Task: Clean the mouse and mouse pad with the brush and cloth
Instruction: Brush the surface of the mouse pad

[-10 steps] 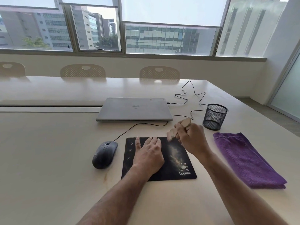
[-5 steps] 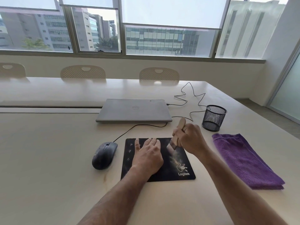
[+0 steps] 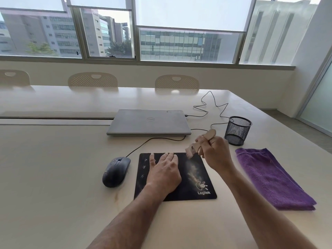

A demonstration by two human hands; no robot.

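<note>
- The mouse pad [image 3: 197, 178] lies flat in the lower centre of the frame. It is a thin, dark, limp sheet that would probably slide on the smooth table [image 3: 53, 168] unless pinned, so a flat palm suits it better than a pinch.
- The left hand [image 3: 164, 172] rests on the pad's left half, open, fingers spread and pressing down, grasping nothing.
- The right hand [image 3: 215, 153] is clenched around the pale wooden handle of the brush [image 3: 195, 147], just above the pad's upper right corner. The bristles seem to hover at the pad's edge, though motion blur makes contact hard to judge.
- The brush looks light and stiff in the handle, and the short handle is the natural hold.
- A pale dusty streak runs down the pad's right half towards a white logo, so that side appears not yet swept clean.
- The mouse [image 3: 115, 171], dark, rounded and smudged with specks, sits just left of the pad. Its cable trails up towards the closed laptop [image 3: 149, 122]. Being hard and smooth, it is best gripped by its sides.
- The purple cloth [image 3: 269, 178], folded and soft, lies untouched at the right of the frame, below a mesh cup [image 3: 237, 130].
</note>
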